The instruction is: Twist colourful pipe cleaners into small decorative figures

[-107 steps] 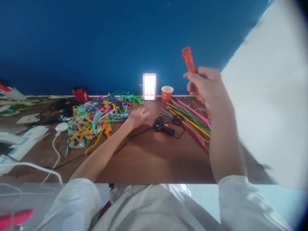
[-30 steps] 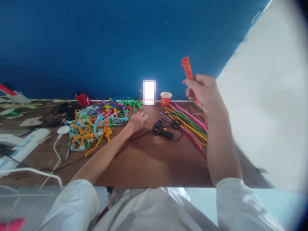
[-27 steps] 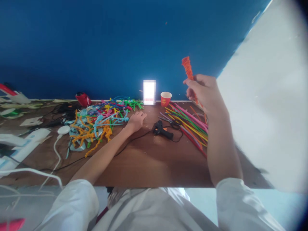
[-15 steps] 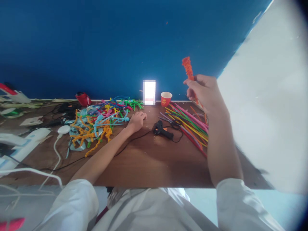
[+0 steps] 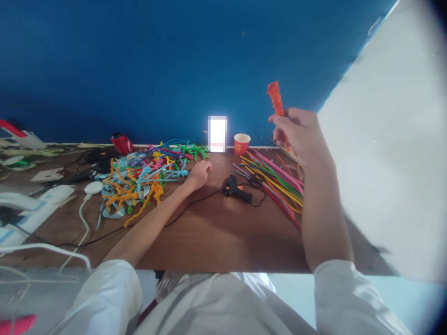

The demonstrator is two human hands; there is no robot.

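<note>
Raised over the right side of the table, my right hand [image 5: 295, 132] is closed on an orange coiled pipe cleaner [image 5: 275, 98]. The coil stands nearly upright above my fingertips, and a thin orange end shows below them. My left hand [image 5: 199, 174] rests on the table with its fingers curled in, and nothing shows in them. It lies beside a pile of bent, coloured pipe cleaners [image 5: 139, 186]. A black glue gun [image 5: 237, 190] lies between my hands. Straight pipe cleaners [image 5: 275, 179] in several colours are spread below my right hand.
A red paper cup [image 5: 241, 145] and a blurred-out bright screen [image 5: 217, 135] stand by the blue wall. The glue gun's black cord crosses the wooden table [image 5: 223, 237]. At the left are a white power strip [image 5: 42, 211], cables, and a red item [image 5: 121, 144].
The fingers of my left hand have drawn in slightly. My right hand still holds the orange coil up, a little further right in view.
</note>
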